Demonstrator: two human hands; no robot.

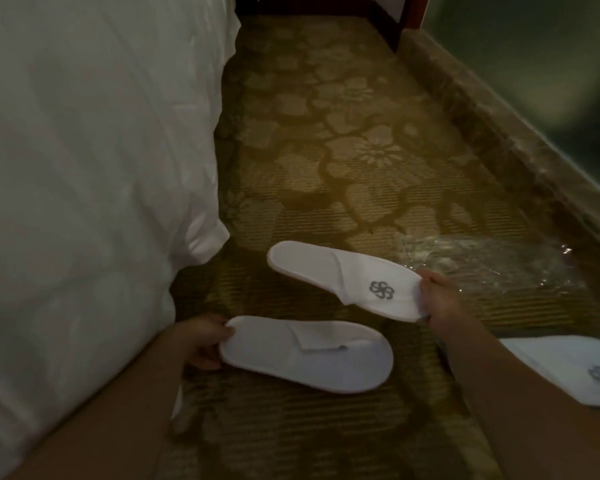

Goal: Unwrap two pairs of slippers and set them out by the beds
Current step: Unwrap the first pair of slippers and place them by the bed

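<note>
L hand (201, 344) pinches plain white flat slipper (305, 355) & R hand (440, 299) grips white logo-marked slipper (347, 278), both over patterned gold carpet (326, 150) beside white-sheeted bed (84, 168), w/ crumpled clear plastic wrap (482, 268) nearby.

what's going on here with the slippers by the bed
A person is setting out white slippers beside the bed. The left hand holds one slipper by its end; the right hand holds the logo slipper by its toe. The empty clear wrapper lies on the carpet, and another slipper sits at far right.
</note>
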